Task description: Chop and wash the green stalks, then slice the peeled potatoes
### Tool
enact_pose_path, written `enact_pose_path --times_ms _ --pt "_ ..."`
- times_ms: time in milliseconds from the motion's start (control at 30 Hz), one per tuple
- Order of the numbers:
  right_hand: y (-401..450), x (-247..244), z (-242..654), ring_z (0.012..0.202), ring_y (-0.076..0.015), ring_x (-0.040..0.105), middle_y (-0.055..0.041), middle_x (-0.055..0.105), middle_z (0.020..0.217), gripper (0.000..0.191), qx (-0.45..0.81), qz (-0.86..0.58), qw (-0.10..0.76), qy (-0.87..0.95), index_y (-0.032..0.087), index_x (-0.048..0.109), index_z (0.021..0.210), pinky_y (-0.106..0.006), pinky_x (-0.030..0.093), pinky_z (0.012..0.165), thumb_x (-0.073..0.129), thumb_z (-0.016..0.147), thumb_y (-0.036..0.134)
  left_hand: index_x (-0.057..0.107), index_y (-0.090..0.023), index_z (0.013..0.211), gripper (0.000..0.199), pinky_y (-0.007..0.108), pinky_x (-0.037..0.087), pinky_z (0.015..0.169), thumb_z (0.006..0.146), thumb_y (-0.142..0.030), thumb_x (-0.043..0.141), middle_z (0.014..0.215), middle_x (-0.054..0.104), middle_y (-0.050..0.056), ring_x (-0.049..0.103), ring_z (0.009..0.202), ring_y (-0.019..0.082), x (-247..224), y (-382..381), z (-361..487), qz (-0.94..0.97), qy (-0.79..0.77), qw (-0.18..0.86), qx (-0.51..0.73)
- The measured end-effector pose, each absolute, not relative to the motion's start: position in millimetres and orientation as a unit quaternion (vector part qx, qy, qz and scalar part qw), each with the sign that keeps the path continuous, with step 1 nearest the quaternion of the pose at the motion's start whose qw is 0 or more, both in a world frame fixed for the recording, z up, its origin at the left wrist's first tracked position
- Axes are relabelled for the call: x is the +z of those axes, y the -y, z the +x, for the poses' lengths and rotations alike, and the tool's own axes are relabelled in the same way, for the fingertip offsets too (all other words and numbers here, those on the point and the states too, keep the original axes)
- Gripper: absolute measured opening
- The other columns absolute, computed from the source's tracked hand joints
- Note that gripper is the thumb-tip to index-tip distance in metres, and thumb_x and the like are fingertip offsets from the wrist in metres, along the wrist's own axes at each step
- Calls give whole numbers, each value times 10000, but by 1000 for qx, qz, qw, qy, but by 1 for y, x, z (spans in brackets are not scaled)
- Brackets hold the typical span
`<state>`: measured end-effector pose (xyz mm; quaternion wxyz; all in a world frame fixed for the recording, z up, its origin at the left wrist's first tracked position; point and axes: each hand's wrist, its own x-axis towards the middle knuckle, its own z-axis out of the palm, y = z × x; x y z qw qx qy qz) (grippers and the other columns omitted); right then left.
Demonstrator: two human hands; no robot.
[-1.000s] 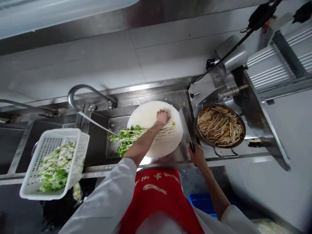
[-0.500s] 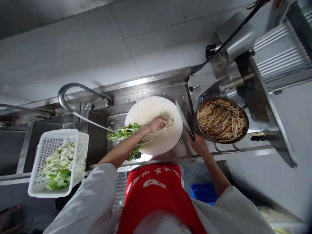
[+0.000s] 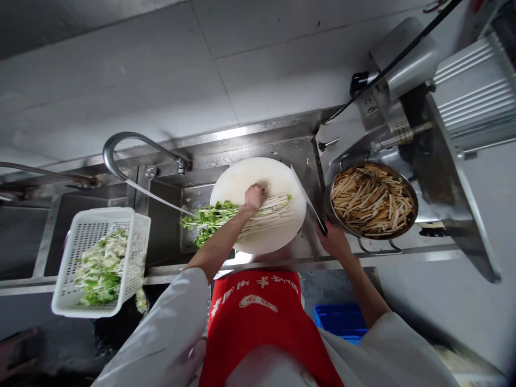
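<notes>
A bunch of thin, pale-stalked celery [image 3: 276, 210] lies across the round white cutting board [image 3: 237, 180], its leafy tops to the left and its stalk ends to the right. My left hand [image 3: 255, 196] is closed at the bunch's upper edge, fingers curled around some stalks; the fingertips are partly hidden. At the board's right side, my right hand [image 3: 332, 237] grips the dark handle of a broad kitchen knife [image 3: 307, 198]. The blade points away from me beside the board's rim, apart from the celery.
The board sits over a steel sink [image 3: 205, 174] with a curved faucet [image 3: 133, 135] at its left. A white perforated basket [image 3: 139, 242] holds chopped greens. To the right stand a metal pan [image 3: 415, 207] of brown-and-white strips and a slicing machine [image 3: 455, 177]. A blue crate [image 3: 338, 320] is below.
My left hand has shifted left and slightly away from me along the stalks, its fingers now more curled. The stalk ends lie more uncovered. My right hand keeps the knife beside the board.
</notes>
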<state>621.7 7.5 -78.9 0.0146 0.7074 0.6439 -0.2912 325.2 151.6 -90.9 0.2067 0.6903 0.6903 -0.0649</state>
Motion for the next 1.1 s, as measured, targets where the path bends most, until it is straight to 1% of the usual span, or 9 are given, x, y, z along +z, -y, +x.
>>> enact_pose_path --times_ms 167,333,467,567,667,767,833,1000,1100 --pt "-8 -80 624 921 -276 723 -156 770 983 268 -301 710 13 -636 173 675 1063 -311 432 765 494 1057 371 772 -146 967 172 300 549 917 969 -162 601 1114 761 146 706 1026 237 -98 -152 339 747 -625 225 -32" --pt "-7 -85 627 881 -272 716 -136 765 924 249 -306 705 12 -640 185 659 1014 -317 430 757 493 1045 369 709 -168 802 172 343 552 929 906 -82 603 944 719 105 672 963 235 -108 -159 353 780 -562 261 89" --pt "-7 -89 628 879 -276 707 -142 760 932 254 -312 699 -4 -643 187 653 990 -329 442 761 484 1030 372 663 -172 941 137 297 589 782 983 -131 540 970 677 69 677 822 163 -99 -178 367 738 -546 318 236" --pt "-6 -90 629 916 -284 702 -145 761 941 251 -318 694 -22 -645 189 661 1003 -334 451 777 492 1018 375 612 -205 1141 183 217 542 591 1095 -320 477 1101 659 65 684 745 106 -51 -196 363 683 -525 332 384" --pt "-6 -90 628 935 -289 700 -146 761 951 258 -318 698 -32 -641 184 673 1025 -335 457 792 500 1011 375 608 -238 1215 305 202 502 528 1087 -505 533 1082 656 36 646 669 83 35 -199 344 699 -474 272 461" --pt "-7 -88 626 934 -292 707 -151 757 965 285 -317 706 -25 -633 172 681 1052 -336 459 802 490 1019 380 673 -242 1205 334 220 516 576 1061 -531 586 995 661 13 641 673 87 112 -180 320 765 -433 177 443" --pt "-6 -86 625 940 -292 710 -154 756 972 291 -315 705 -22 -635 166 684 1067 -333 457 806 488 1021 376 722 -249 1157 294 238 529 612 1046 -503 626 959 682 11 650 697 99 127 -161 307 812 -414 154 382" --pt "-1 -83 624 898 -288 711 -162 750 930 312 -305 702 -20 -643 153 681 1031 -325 444 779 486 1017 397 752 -200 1130 220 299 588 738 1062 -340 598 970 732 66 673 768 157 27 -107 298 817 -466 277 197" --pt "5 -86 627 851 -280 701 -148 739 879 318 -310 696 -25 -647 161 674 988 -320 435 747 482 1005 414 737 -176 1291 352 404 555 1012 1001 -370 685 1214 719 146 679 1109 273 -40 -75 303 811 -524 255 48"
